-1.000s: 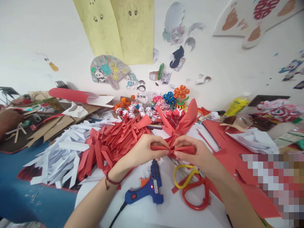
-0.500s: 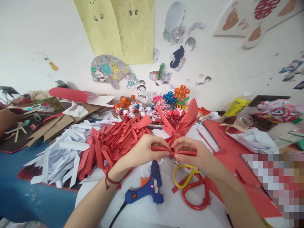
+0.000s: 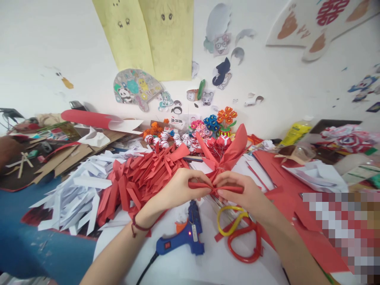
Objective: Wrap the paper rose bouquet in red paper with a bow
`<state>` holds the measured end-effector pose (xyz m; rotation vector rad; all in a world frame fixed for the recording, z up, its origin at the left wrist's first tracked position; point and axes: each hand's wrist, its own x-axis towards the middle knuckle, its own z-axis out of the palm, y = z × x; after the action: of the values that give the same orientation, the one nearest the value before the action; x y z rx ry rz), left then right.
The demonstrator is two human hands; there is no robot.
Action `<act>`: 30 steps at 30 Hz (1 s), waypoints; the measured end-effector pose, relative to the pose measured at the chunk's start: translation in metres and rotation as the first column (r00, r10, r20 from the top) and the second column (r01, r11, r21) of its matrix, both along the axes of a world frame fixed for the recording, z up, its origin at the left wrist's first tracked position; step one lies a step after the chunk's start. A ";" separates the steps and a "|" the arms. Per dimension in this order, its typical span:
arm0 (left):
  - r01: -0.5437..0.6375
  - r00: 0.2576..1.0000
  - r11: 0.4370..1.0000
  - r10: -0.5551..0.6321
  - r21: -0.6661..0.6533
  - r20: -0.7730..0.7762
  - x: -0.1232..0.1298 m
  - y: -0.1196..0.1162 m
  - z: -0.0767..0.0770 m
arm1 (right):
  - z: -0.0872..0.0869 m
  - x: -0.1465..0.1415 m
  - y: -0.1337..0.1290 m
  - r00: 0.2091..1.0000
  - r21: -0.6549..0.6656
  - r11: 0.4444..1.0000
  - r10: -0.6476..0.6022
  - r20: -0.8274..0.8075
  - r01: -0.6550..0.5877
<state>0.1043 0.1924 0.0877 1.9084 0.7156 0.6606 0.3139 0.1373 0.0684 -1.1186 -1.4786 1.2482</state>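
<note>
A piece of folded red paper (image 3: 198, 185) is between a person's two bare hands, at the centre of the view. It is pinched narrow in the middle and spreads out to both sides like a bow. Its long axis runs left to right, almost level, across the person's front.

The left hand (image 3: 185, 188), with a dark red cord bracelet (image 3: 142, 226) at its wrist, grips the left half; the right hand (image 3: 243, 190) grips the right half. On each, thumb and fingertips are drawn together on the paper, and the two sets of fingertips nearly meet at the pinched middle, so neither hand is clearly nearer to it.

Just beyond the fingertips, on the side away from the person, is the tied neck of a red paper bouquet wrap (image 3: 236, 150). Whether the bow touches it cannot be told. Thin metal stems (image 3: 223, 206) come out below the hands.

On the person's side, a blue glue gun (image 3: 190, 233) with a lit red light lies below the left hand, and scissors (image 3: 245, 260) with yellow and red handles lie below the right. Red strips (image 3: 133, 178) are heaped to the left.
</note>
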 end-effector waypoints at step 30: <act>-0.130 0.980 0.991 0.122 0.040 0.156 -0.012 0.018 0.002 | -0.002 0.018 0.005 0.960 0.019 0.962 -0.270 -0.074 0.272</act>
<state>0.0919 0.2108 0.0898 1.8452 0.7317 0.9030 0.3318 0.1424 0.0663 -1.1996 -1.2388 1.0607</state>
